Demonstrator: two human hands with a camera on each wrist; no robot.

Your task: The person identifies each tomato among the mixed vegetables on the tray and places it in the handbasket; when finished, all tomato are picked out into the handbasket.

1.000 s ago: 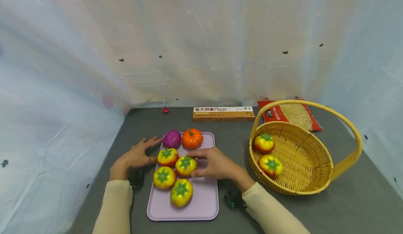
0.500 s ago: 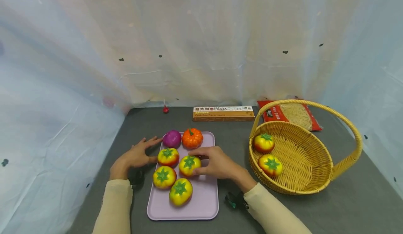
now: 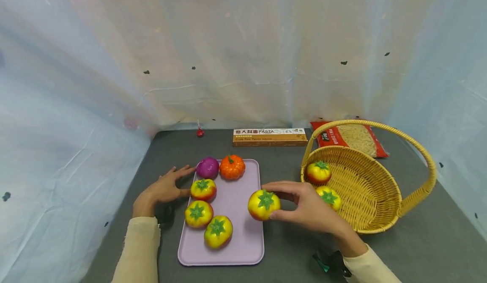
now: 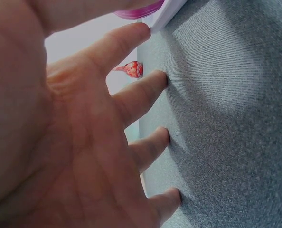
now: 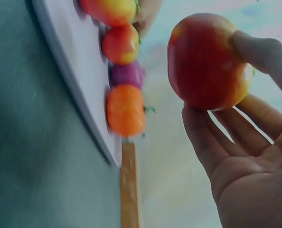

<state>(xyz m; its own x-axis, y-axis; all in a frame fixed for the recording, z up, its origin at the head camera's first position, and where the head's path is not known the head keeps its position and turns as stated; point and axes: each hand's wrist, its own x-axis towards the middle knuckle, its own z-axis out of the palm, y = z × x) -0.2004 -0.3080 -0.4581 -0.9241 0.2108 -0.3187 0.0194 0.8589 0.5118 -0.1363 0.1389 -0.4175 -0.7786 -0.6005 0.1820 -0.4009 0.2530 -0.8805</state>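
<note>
My right hand (image 3: 310, 207) pinches a yellow-and-red tomato (image 3: 264, 205) with a green star-shaped top, raised over the tray's right edge. In the right wrist view the held tomato (image 5: 210, 61) sits between thumb and fingertips, its red underside showing. On the lilac tray (image 3: 243, 249) lie more such tomatoes: one (image 3: 203, 189) at the left, another (image 3: 199, 214) below it and a third (image 3: 218, 232) nearest me. Behind them are a purple onion (image 3: 208, 168) and an orange pumpkin (image 3: 232, 167). My left hand (image 3: 163, 188) rests at the tray's left edge, fingers spread.
A yellow wicker basket (image 3: 365, 190) with a tall handle stands to the right, holding two tomatoes (image 3: 318, 172). A pasta box (image 3: 270, 138) lies at the back, and a red bag of pasta (image 3: 357, 139) lies behind the basket. A small red ornament (image 3: 200, 133) is at the back left.
My right hand has lifted the tomato from the middle of the tray and carried it right, toward the basket. The left hand has stayed in place.
</note>
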